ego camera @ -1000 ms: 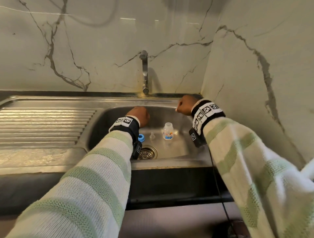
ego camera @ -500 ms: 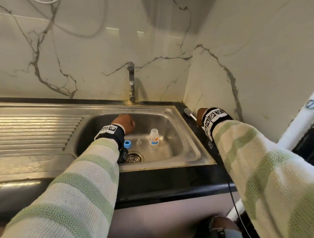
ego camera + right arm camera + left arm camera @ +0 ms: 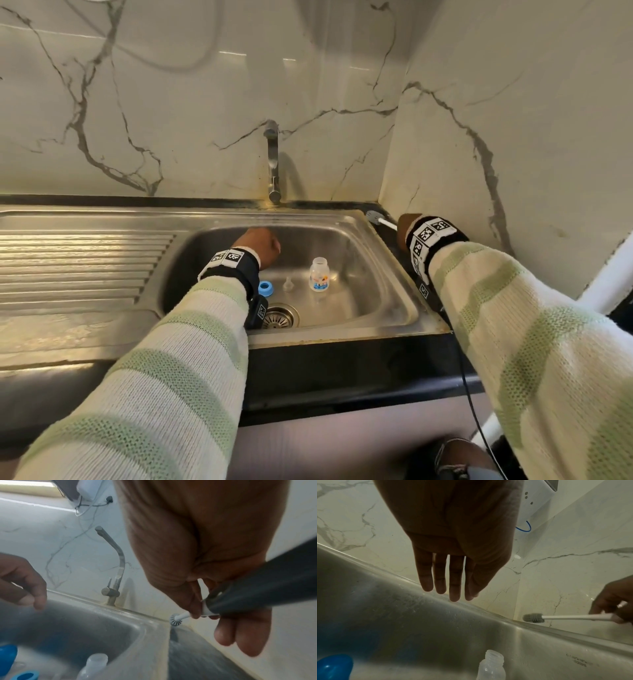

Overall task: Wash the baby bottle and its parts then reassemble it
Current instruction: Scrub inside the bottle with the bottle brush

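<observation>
The clear baby bottle (image 3: 319,274) stands upright and uncapped on the sink floor, also in the left wrist view (image 3: 493,665). Left of it lie the clear nipple (image 3: 287,284) and the blue screw ring (image 3: 265,287). My left hand (image 3: 260,243) hovers over the basin with straight fingers (image 3: 450,581), holding nothing. My right hand (image 3: 407,224) is at the counter's back right corner and pinches the white handle of a small bottle brush (image 3: 175,620), whose grey bristle head (image 3: 371,216) points toward the sink.
The steel sink (image 3: 387,274) has a drain strainer (image 3: 279,315) at the front and a tap (image 3: 272,161) at the back. A ribbed draining board (image 3: 78,260) lies to the left. Marble walls close the back and right. A blue cap (image 3: 334,666) sits in the basin.
My right hand left the sink's back rim, moved right to the counter corner and took hold of the brush. The left hand stayed over the basin.
</observation>
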`<action>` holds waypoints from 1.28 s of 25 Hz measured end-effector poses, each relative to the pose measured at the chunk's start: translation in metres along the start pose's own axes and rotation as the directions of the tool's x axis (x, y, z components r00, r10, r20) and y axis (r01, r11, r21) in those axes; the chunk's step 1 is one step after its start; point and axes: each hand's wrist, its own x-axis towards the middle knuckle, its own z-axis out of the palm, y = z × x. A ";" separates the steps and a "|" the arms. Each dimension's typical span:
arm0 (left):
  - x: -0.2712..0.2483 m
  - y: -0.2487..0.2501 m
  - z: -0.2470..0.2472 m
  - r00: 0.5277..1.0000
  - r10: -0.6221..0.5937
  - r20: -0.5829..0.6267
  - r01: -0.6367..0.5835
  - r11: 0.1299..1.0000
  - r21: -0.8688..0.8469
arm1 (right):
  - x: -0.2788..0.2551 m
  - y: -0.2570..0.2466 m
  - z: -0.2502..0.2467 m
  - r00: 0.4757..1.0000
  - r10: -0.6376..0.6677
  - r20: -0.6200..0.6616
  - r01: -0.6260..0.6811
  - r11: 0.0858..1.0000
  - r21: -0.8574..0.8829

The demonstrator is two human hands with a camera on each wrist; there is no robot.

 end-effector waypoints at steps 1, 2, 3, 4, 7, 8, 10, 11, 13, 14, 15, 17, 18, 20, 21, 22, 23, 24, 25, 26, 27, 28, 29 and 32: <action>0.000 0.001 0.000 1.000 0.000 0.000 0.000 1.000 0.002 | 0.012 -0.005 -0.004 1.000 0.009 -0.015 -0.007 0.995 0.098; 0.001 0.001 0.001 1.000 0.000 0.001 0.000 1.000 0.005 | 0.025 -0.013 -0.008 0.999 0.026 -0.022 -0.020 0.979 0.205; 0.002 0.001 0.001 1.000 -0.002 0.002 0.002 1.000 0.008 | 0.039 -0.022 -0.012 0.999 0.038 -0.037 -0.025 0.956 0.292; 0.003 0.002 0.003 1.000 0.000 0.004 0.000 1.000 0.007 | 0.049 -0.031 -0.014 0.998 0.037 -0.057 -0.015 0.934 0.358; 0.005 0.003 0.006 1.000 -0.001 0.022 0.001 1.000 0.008 | 0.065 -0.063 -0.019 0.991 -0.054 -0.119 0.101 0.896 0.432; 0.006 0.002 0.006 1.000 0.001 0.021 -0.001 1.000 0.016 | 0.068 -0.075 -0.019 0.987 -0.088 -0.135 0.140 0.884 0.446; 0.011 -0.001 0.009 1.000 -0.006 0.025 0.005 1.000 0.029 | 0.074 -0.095 -0.016 0.971 -0.143 -0.189 0.220 0.841 0.494; 0.013 -0.002 0.011 0.999 -0.006 0.033 0.005 0.999 0.039 | 0.076 -0.102 -0.011 0.962 -0.153 -0.228 0.254 0.809 0.531; 0.019 0.001 0.017 0.999 0.002 0.054 -0.006 0.998 0.060 | 0.086 -0.113 0.003 0.940 -0.157 -0.301 0.315 0.736 0.599; 0.024 0.002 0.021 0.998 0.012 0.061 -0.016 0.998 0.066 | 0.092 -0.118 0.011 0.932 -0.155 -0.327 0.334 0.715 0.614; 0.027 0.005 0.025 0.997 0.029 0.075 -0.034 0.997 0.071 | 0.096 -0.121 0.017 0.931 -0.153 -0.331 0.336 0.711 0.618; 0.038 0.012 0.035 0.991 0.086 0.099 -0.097 0.990 0.105 | 0.107 -0.128 0.026 0.935 -0.180 -0.304 0.334 0.731 0.594; 0.042 0.017 0.041 0.988 0.109 0.109 -0.122 0.985 0.121 | 0.111 -0.129 0.026 0.934 -0.204 -0.294 0.342 0.751 0.565; 0.052 0.024 0.063 0.982 0.114 0.152 -0.135 0.981 0.141 | 0.117 -0.130 0.034 0.934 -0.224 -0.277 0.347 0.749 0.564; 0.058 0.028 0.077 0.979 0.113 0.170 -0.137 0.981 0.139 | 0.118 -0.131 0.038 0.937 -0.226 -0.266 0.342 0.742 0.576; 0.063 0.031 0.090 0.977 0.111 0.184 -0.138 0.981 0.140 | 0.118 -0.131 0.041 0.940 -0.228 -0.254 0.337 0.734 0.589; 0.068 0.032 0.101 0.975 0.111 0.194 -0.142 0.978 0.155 | 0.117 -0.133 0.042 0.942 -0.228 -0.247 0.334 0.725 0.602; 0.073 0.037 0.111 0.973 0.113 0.203 -0.151 0.971 0.183 | 0.117 -0.133 0.044 0.944 -0.225 -0.242 0.328 0.717 0.615; 0.077 0.041 0.120 0.968 0.114 0.222 -0.162 0.964 0.212 | 0.118 -0.134 0.046 0.946 -0.220 -0.236 0.321 0.710 0.627; 0.081 0.044 0.127 0.965 0.102 0.240 -0.161 0.958 0.240 | 0.118 -0.134 0.046 0.947 -0.218 -0.238 0.321 0.705 0.632; 0.083 0.047 0.132 0.966 0.093 0.243 -0.159 0.951 0.265 | 0.119 -0.134 0.046 0.946 -0.213 -0.243 0.322 0.704 0.633; 0.085 0.049 0.135 0.970 0.081 0.228 -0.144 0.950 0.275 | 0.120 -0.133 0.047 0.945 -0.207 -0.251 0.323 0.701 0.636; 0.085 0.049 0.137 0.976 0.078 0.202 -0.132 0.954 0.269 | 0.121 -0.132 0.049 0.946 -0.202 -0.252 0.319 0.698 0.641; 0.089 0.043 0.136 0.982 0.070 0.174 -0.100 0.980 0.170 | 0.118 -0.133 0.052 0.956 -0.177 -0.234 0.289 0.695 0.658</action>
